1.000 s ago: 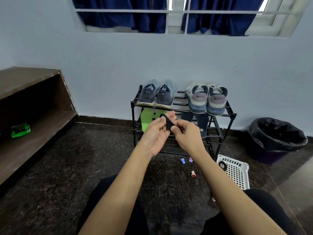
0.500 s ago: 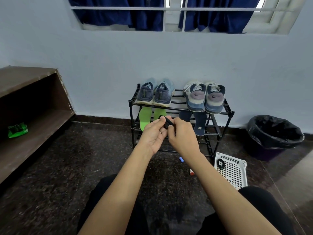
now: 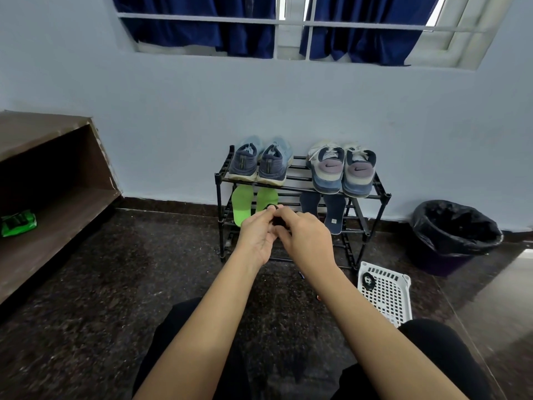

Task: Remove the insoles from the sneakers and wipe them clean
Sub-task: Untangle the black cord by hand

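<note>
Two pairs of sneakers stand on the top shelf of a black shoe rack (image 3: pixel 383 195): a blue pair (image 3: pixel 261 163) on the left and a grey-white pair (image 3: pixel 343 170) on the right. Two green insoles (image 3: pixel 242 207) and two dark blue insoles (image 3: pixel 334 213) lean on the shelf below. In front of the rack, my left hand (image 3: pixel 256 236) and my right hand (image 3: pixel 307 236) meet, both pinching a small black object (image 3: pixel 277 220) that my fingers mostly hide.
A white perforated basket (image 3: pixel 386 293) with a black round thing in it lies on the dark floor at right. A bin with a black liner (image 3: pixel 455 232) stands at the far right. A brown wooden shelf (image 3: pixel 54 203) with a green packet (image 3: pixel 18 223) is at left.
My hands have closed tighter together around the small black object, which shows less than before. The view has shifted slightly; small items on the floor are now hidden behind my right arm.
</note>
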The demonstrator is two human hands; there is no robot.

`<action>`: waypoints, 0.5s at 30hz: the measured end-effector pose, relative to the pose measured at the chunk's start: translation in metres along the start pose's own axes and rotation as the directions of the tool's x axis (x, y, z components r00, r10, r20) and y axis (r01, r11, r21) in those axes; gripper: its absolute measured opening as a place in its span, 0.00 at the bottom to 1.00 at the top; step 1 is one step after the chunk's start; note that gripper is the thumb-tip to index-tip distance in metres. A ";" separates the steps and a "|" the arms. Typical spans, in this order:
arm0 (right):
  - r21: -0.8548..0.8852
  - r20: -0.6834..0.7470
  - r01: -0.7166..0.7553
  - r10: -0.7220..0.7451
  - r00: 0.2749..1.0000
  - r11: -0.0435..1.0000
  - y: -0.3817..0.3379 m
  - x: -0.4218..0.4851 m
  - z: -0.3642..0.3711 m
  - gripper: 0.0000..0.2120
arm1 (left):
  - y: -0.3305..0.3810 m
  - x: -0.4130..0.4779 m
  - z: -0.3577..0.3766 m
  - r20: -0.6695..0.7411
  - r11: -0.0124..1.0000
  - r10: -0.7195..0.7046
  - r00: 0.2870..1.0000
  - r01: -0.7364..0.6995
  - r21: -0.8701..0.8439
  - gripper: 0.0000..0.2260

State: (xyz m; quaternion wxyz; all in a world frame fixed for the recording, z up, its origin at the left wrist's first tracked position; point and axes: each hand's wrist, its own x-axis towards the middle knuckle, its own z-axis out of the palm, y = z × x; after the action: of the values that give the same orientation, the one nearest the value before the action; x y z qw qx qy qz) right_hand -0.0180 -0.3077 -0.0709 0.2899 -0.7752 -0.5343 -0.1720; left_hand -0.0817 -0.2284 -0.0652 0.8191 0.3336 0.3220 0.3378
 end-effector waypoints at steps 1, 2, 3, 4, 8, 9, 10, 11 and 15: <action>-0.020 0.000 0.022 -0.022 1.000 1.000 0.001 0.000 0.002 0.12 | -0.001 0.001 -0.001 -0.007 1.000 -0.006 1.000 0.006 0.006 0.05; -0.034 -0.001 0.042 -0.042 0.999 0.999 0.002 0.000 0.003 0.11 | -0.001 0.002 -0.001 -0.007 1.000 -0.016 1.000 0.016 0.002 0.08; -0.040 -0.001 0.054 -0.054 0.999 0.998 0.003 0.000 0.004 0.09 | -0.002 0.003 -0.001 -0.004 1.000 -0.031 1.000 0.031 0.000 0.10; -0.041 -0.002 0.062 -0.062 0.998 0.997 0.003 0.000 0.005 0.08 | -0.002 0.003 -0.002 0.004 0.999 -0.049 0.999 0.049 -0.006 0.11; -0.040 -0.008 0.053 -0.053 0.999 0.998 0.007 0.002 0.006 0.08 | 0.002 0.001 -0.001 0.066 0.993 -0.100 0.993 0.103 -0.050 0.11; -0.004 0.005 0.018 -0.018 1.000 1.000 0.009 0.002 0.006 0.06 | 0.002 0.002 -0.001 0.082 0.992 -0.113 0.990 0.118 -0.053 0.09; 0.052 0.018 -0.030 0.030 0.999 0.998 0.012 0.003 0.005 0.05 | 0.004 0.002 -0.001 0.104 0.990 -0.128 0.986 0.134 -0.050 0.08; 0.119 0.028 -0.087 0.084 0.996 0.989 0.015 0.004 0.005 0.04 | 0.005 0.003 0.000 0.123 0.988 -0.143 0.982 0.148 -0.033 0.07; 0.361 0.034 -0.287 0.295 0.955 0.887 0.026 0.008 0.007 0.02 | 0.007 0.008 0.004 0.154 0.985 -0.146 0.977 0.130 0.110 0.05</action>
State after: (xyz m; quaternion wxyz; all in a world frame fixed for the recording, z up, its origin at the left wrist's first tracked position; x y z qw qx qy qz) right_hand 0.0090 -0.3045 -0.0785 0.4559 -0.7777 -0.4315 -0.0338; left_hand -0.0768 -0.2194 -0.0599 0.8465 0.3769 0.2932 0.2354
